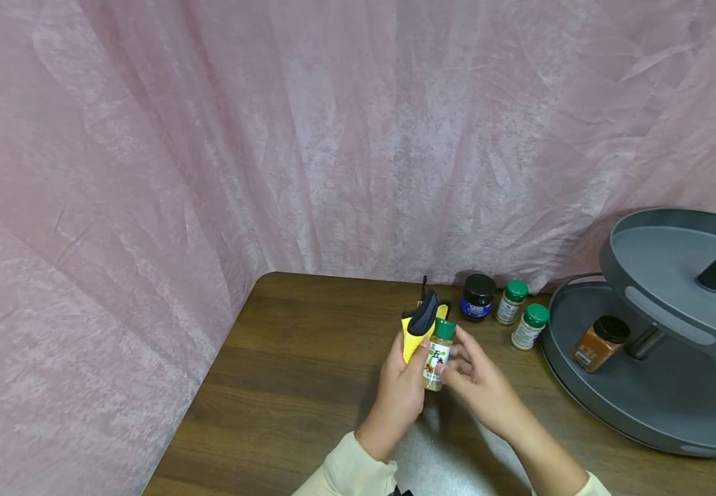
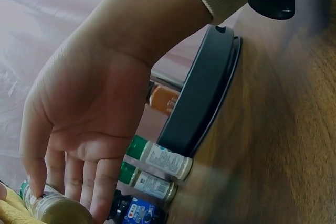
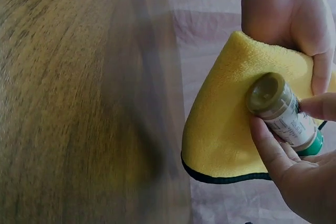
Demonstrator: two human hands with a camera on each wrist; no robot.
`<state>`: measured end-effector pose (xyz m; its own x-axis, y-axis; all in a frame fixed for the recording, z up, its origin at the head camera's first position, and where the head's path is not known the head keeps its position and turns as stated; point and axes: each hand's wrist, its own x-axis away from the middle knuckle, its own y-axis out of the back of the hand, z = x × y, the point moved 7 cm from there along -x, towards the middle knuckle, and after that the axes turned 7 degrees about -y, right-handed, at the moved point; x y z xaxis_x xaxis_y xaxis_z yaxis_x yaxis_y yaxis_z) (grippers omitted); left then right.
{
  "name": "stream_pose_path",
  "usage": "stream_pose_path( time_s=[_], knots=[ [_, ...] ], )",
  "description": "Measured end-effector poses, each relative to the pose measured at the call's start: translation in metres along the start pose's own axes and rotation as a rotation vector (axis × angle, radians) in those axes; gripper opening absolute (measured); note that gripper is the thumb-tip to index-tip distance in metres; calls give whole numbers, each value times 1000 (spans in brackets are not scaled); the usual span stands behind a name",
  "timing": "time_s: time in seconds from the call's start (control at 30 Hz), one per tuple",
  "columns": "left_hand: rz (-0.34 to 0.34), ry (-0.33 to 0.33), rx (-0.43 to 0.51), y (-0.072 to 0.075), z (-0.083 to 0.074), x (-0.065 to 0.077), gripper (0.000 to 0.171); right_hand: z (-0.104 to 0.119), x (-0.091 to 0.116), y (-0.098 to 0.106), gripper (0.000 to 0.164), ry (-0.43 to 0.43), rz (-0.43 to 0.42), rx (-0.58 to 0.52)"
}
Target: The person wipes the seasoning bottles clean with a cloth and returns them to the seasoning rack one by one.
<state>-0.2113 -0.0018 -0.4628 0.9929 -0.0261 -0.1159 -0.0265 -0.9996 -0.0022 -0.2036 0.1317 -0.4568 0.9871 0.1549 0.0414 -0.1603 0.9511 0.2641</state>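
Note:
My left hand (image 1: 400, 386) grips a yellow cloth (image 3: 226, 114) with black edging; in the head view it stands up folded, its dark side partly showing. Against the cloth, my right hand (image 1: 478, 382) holds a small green-capped spice jar (image 1: 436, 358) between thumb and fingers. The jar is upright, with a white printed label. From the right wrist, its base (image 3: 265, 93) faces the camera and lies against the cloth. In the left wrist view the right hand (image 2: 89, 114) fills much of the picture, with cloth at the bottom corner. Most left fingers are hidden behind the cloth.
A black-lidded jar with a blue label (image 1: 477, 297) and two green-capped jars, one behind (image 1: 511, 303) and one nearer (image 1: 529, 328), stand on the wooden table (image 1: 283, 358). At right is a two-tier grey rack (image 1: 680, 406), with an orange-brown jar (image 1: 598, 344) on its lower tier.

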Motion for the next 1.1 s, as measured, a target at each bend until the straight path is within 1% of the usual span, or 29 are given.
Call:
stream_pose_path(
  time_s=[0.1, 0.3, 0.43, 0.6, 0.73, 0.87, 1.0, 1.1],
  knots=[
    [7, 0, -4, 0, -1, -1, 35, 0, 0, 1, 73, 3, 4, -1],
    [39, -34, 27, -3, -5, -1, 35, 1, -1, 8, 74, -43, -68, -22],
    [59, -52, 21, -5, -4, 1, 36, 0, -1, 12, 69, -64, -107, -20],
    [70, -35, -5, -8, -2, 3, 38, -1, 0, 16, 59, -101, -140, 12],
    [62, -27, -15, -7, -2, 2, 35, -1, -1, 13, 56, -118, -112, 42],
    [43, -42, -31, -4, -3, 1, 33, 0, -1, 7, 55, -94, -49, 57],
    [34, -46, -38, -1, -1, -1, 34, 2, 0, 2, 54, -39, 20, 18],
    [38, -30, -27, -1, 1, -2, 34, 3, 1, 0, 54, -18, 39, -16]
  ],
)
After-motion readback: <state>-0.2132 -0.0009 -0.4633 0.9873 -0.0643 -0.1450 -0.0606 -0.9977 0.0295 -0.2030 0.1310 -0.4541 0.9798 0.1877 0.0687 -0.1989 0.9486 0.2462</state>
